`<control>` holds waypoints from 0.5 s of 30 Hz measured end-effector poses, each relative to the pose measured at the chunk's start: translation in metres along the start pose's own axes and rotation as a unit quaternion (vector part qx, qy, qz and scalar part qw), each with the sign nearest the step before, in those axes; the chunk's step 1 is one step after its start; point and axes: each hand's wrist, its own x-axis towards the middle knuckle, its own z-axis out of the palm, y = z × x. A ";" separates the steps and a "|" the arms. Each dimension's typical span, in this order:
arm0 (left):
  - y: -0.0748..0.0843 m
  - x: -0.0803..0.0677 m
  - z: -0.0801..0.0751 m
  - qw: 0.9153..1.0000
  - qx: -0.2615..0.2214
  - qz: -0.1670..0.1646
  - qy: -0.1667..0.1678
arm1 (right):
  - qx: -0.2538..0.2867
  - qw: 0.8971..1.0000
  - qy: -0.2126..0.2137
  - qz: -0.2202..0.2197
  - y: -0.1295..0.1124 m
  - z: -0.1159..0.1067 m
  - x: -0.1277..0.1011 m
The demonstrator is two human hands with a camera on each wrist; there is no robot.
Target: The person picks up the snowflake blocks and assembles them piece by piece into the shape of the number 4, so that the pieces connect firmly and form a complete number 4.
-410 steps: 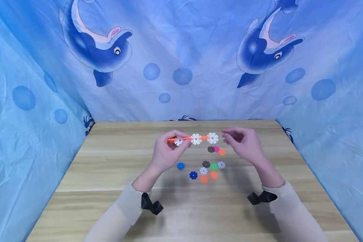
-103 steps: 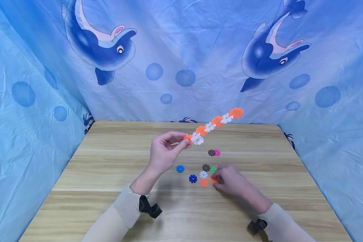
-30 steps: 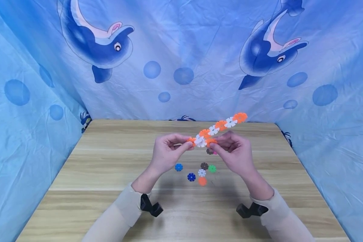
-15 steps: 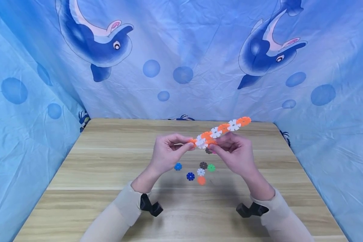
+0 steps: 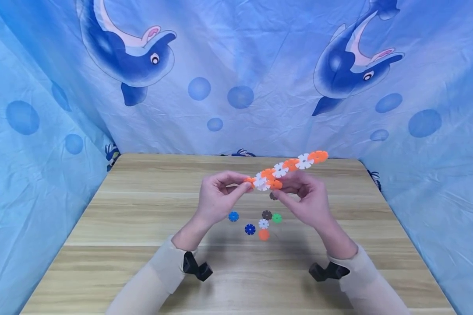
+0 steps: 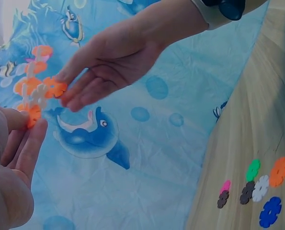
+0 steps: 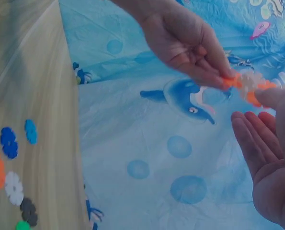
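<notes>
We hold a chain of orange and white plastic snowflake discs [image 5: 285,166] above the light wooden table [image 5: 142,218]; it runs from our fingers out toward 2 o'clock, its far end unsupported. Our left hand [image 5: 217,199] pinches the near end between thumb and fingertips. Our right hand [image 5: 305,197] pinches a single orange snowflake disc [image 5: 275,184] between thumb and forefinger, its other fingers straight, and presses that disc against the lowest white piece at the chain's near end.

Below our hands, toward 6 o'clock, loose discs lie on the table: a light blue disc [image 5: 233,216], a dark blue disc [image 5: 250,229], a small white disc [image 5: 263,224], a brown disc [image 5: 266,215], a green disc [image 5: 277,218] and an orange disc on the table [image 5: 263,235].

The risk, as we judge it, is in the joint. If the slots do not line up, pushing harder could twist the chain and pop an earlier link apart. The long free end also levers on our left pinch, so a slack hold could let the chain sag or drop among the loose pieces.
</notes>
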 end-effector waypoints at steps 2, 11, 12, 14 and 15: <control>0.001 0.001 -0.001 1.000 0.000 -0.002 0.010 | -0.007 1.000 -0.017 -0.004 0.005 -0.003 -0.003; 0.005 0.003 -0.005 1.000 -0.005 0.002 0.027 | -0.067 0.995 -0.054 0.053 0.030 -0.016 -0.014; 0.005 0.003 -0.005 1.000 -0.006 0.003 0.027 | -0.086 0.992 -0.060 0.065 0.033 -0.017 -0.016; 0.005 0.003 -0.005 1.000 -0.009 0.003 0.027 | -0.120 0.986 -0.081 0.079 0.035 -0.016 -0.018; 0.005 0.003 -0.006 1.000 -0.010 0.003 0.027 | -0.139 0.982 -0.094 0.088 0.038 -0.016 -0.019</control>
